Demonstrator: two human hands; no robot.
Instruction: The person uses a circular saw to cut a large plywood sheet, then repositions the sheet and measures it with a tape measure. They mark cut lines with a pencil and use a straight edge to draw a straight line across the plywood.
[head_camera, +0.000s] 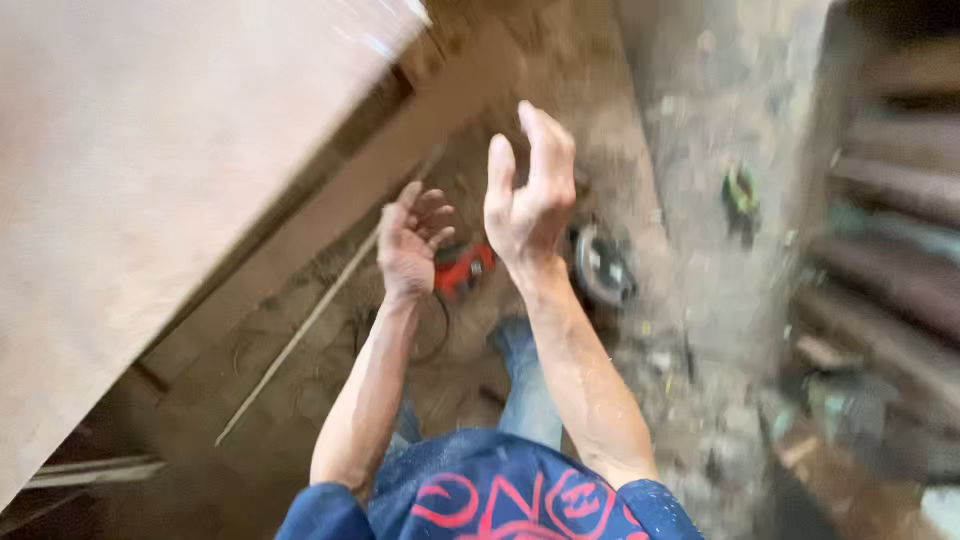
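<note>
Left hand (412, 240) and right hand (530, 195) wide, empty, above perhaps a saw (590, 265); board edge (300, 180) left.

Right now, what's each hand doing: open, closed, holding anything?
Left hand: open, fingers loosely curled, holding nothing.
Right hand: open, fingers raised, holding nothing.

Red power saw (465, 268) on dusty floor

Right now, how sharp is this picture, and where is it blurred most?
Head view: motion blur throughout; both hands, left and right, are fairly readable, the red tool soft, the right-hand planks smeared; light is even, without glare.
</note>
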